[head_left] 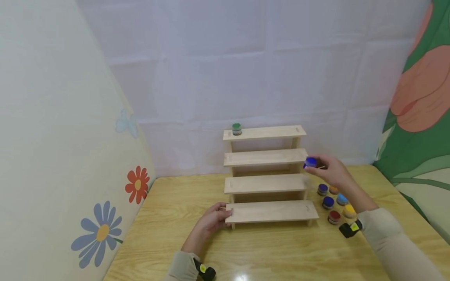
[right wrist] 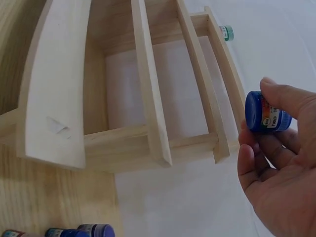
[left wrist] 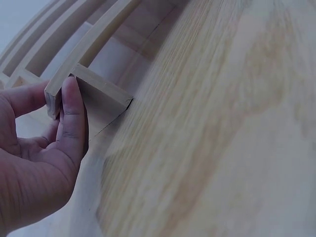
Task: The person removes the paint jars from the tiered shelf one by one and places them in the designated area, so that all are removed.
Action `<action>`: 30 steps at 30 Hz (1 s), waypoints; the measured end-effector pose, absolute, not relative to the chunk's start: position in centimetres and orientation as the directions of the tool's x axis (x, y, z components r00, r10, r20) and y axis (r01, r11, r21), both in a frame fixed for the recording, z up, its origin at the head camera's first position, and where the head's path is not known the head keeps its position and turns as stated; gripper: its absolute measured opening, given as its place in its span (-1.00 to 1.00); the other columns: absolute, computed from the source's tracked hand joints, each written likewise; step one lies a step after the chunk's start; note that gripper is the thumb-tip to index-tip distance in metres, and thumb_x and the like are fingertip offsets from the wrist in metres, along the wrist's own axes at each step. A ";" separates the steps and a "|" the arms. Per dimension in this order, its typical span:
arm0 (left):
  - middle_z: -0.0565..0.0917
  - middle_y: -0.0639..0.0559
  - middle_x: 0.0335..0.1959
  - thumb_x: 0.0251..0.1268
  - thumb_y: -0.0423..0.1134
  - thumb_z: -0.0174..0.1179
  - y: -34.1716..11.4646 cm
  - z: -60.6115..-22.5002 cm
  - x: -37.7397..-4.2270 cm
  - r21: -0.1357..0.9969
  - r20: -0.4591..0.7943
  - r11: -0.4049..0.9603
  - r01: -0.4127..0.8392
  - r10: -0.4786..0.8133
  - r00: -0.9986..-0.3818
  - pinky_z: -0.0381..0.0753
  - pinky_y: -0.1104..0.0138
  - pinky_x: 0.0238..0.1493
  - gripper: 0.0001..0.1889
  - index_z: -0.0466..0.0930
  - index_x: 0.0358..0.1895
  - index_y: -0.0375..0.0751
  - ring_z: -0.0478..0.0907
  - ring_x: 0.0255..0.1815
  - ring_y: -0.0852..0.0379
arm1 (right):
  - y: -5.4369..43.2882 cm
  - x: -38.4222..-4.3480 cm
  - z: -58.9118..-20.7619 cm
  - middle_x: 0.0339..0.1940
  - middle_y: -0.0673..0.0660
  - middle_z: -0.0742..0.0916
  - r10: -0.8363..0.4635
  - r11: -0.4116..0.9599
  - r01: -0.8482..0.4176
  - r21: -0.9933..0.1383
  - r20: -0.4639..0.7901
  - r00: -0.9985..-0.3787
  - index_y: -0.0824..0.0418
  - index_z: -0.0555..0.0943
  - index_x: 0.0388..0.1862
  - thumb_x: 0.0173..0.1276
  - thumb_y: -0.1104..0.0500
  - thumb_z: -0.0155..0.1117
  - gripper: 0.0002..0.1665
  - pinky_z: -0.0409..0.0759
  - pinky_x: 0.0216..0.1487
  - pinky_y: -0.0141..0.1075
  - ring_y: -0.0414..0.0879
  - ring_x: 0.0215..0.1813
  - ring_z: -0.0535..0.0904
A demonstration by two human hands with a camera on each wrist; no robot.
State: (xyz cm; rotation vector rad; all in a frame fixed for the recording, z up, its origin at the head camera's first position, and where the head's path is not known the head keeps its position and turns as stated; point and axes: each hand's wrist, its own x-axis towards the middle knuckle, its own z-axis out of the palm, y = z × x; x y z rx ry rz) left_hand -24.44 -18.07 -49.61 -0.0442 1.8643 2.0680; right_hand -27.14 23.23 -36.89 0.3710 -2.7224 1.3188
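Note:
A pale wooden rack of stepped shelves (head_left: 270,211) stands on the table. My left hand (head_left: 213,218) grips the left end of its lowest shelf, thumb on one face and fingers beneath, as the left wrist view shows. In my right hand (head_left: 332,170) is a small blue paint jar (right wrist: 267,111), pinched between thumb and fingers beside the right end of the upper shelves. A green-lidded paint jar (head_left: 236,129) sits at the left end of the top shelf.
Several paint jars stand on the table right of the rack, among them a red one (head_left: 334,217), a yellow one (head_left: 349,211) and a light blue one (head_left: 342,199). A white cloth (head_left: 211,86) hangs behind; painted panels flank both sides.

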 end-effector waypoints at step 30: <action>0.58 -0.06 -0.18 0.40 -0.38 0.22 -18.3 -49.6 -24.4 0.964 -0.255 -0.016 -0.266 0.237 -0.937 0.69 0.36 -0.30 -0.52 0.32 0.29 -0.49 0.65 -0.27 0.15 | 28.6 -22.3 -42.0 0.10 0.34 0.66 -0.148 0.568 -0.208 -0.796 0.150 -0.978 0.33 0.42 0.43 0.49 0.00 0.30 -0.33 0.66 -0.25 -0.29 -0.27 -0.12 0.61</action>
